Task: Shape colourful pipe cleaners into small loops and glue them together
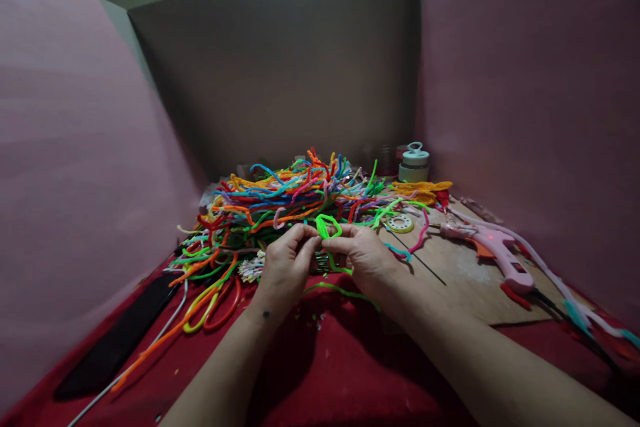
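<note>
A bright green pipe cleaner [329, 219], bent into small loops, is held between my two hands over the front of the table. The fingers of my left hand [291, 253] are closed in a pinch at its lower left side. My right hand [364, 255] pinches it from the right, thumb and forefinger together. A green length trails below the fingers, and another green strand [333, 288] lies lower down on the red cloth. Just behind my hands rises a large tangled pile of coloured pipe cleaners [285, 190].
On a brown board [470, 280] at right lie a pink glue gun [495, 247], a thin dark stick [420, 260] and a round yellow-rimmed disc [400, 223]. A white lidded container [414, 161] stands behind. A black flat strip [120, 333] rests on the red cloth [310, 387] at left.
</note>
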